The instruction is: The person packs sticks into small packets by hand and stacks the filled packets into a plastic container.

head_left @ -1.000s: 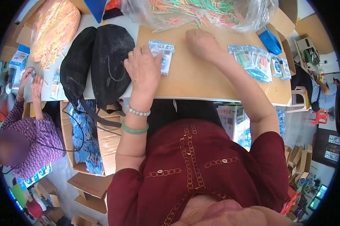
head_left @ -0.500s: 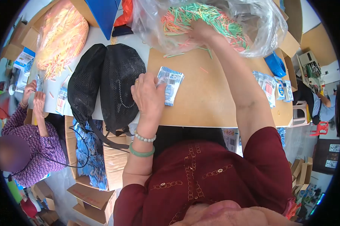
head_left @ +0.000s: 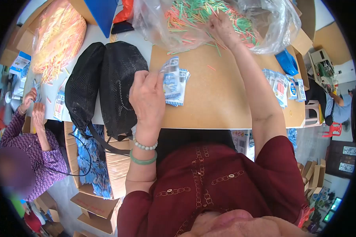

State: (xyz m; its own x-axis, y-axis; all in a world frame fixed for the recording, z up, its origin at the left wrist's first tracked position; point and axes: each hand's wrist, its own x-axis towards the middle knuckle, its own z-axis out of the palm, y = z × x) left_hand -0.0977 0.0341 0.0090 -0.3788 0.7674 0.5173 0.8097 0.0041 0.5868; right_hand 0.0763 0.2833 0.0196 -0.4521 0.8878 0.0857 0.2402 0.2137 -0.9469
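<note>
My left hand [head_left: 148, 94] pinches a small blue-and-white packet [head_left: 170, 81], tilted up above more packets [head_left: 182, 89] lying on the brown board [head_left: 213, 94]. A black mesh bag [head_left: 120, 87] lies just left of this hand. Farther forward, my right hand [head_left: 222, 27] is over the opened clear plastic bag [head_left: 272, 29], its fingers closed together at the pile of green and pink sticks [head_left: 189, 14]. Whatever is between those fingers is too small to make out. One loose pink stick [head_left: 211, 68] lies on the board below the bag.
Fanned packets [head_left: 278, 87], small boxes [head_left: 291, 89] and a blue basket [head_left: 287, 62] are at the right. A bag of yellow and pink sticks [head_left: 58, 39] stands at the left, near a co-worker [head_left: 36, 154]. An open carton [head_left: 114, 170] with blue packets is below the table edge.
My right hand has moved forward from the board into the bag of sticks. My left hand has lifted a packet off the ones beneath. The camera view has shifted.
</note>
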